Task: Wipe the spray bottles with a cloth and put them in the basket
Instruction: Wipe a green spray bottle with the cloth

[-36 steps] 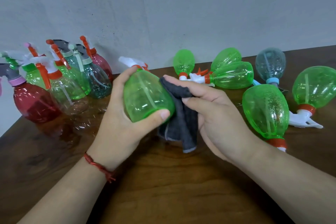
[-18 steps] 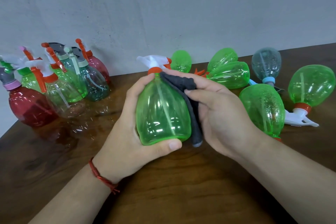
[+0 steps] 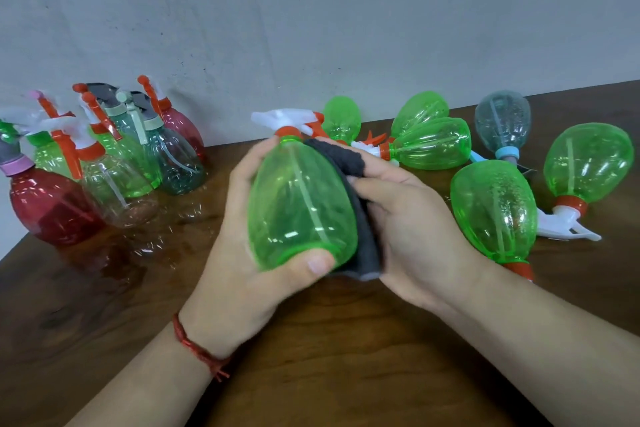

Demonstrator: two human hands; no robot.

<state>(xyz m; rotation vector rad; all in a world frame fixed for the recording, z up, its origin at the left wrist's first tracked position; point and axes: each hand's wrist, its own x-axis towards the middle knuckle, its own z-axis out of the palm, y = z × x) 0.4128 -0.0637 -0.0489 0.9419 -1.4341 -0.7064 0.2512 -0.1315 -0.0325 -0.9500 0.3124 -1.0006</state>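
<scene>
My left hand (image 3: 239, 260) grips a clear green spray bottle (image 3: 299, 204) above the table, its base toward me and its white trigger head with orange collar pointing away. My right hand (image 3: 412, 229) holds a dark grey cloth (image 3: 360, 218) pressed against the bottle's right side. The cloth wraps from the bottle's shoulder down to its base. No basket is in view.
Several upright spray bottles, red, clear, green and teal (image 3: 104, 163), stand at the left by the wall. Several green bottles (image 3: 495, 211) and one teal bottle (image 3: 502, 121) lie on their sides at the right on the brown wooden table (image 3: 329, 357).
My left hand turned the green bottle from tilted to nearly lengthwise, base toward me. My right hand brought the cloth flat onto its right side and slid along it.
</scene>
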